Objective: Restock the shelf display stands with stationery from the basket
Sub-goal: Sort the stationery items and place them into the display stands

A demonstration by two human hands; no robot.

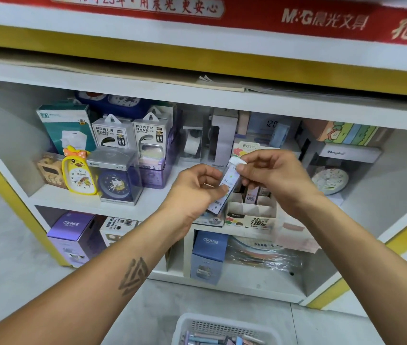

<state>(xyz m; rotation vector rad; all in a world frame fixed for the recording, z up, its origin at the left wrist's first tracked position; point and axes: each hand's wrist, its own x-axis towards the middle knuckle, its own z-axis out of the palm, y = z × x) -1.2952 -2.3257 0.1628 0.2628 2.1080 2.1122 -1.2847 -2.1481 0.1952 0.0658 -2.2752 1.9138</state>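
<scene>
White shelf unit (113,207) fills the frame. Your basket (225,328) sits bottom centre, with loose pens and small packs in it. Cardboard display stand (249,215) at centre right has divided slots, a few packs upright in the back ones. Your left hand (197,190) and right hand (269,173) both pinch one slim lead pack (227,185) at frame centre, just above the stand; its long axis is tilted, top end upper right, bottom end lower left.
</scene>
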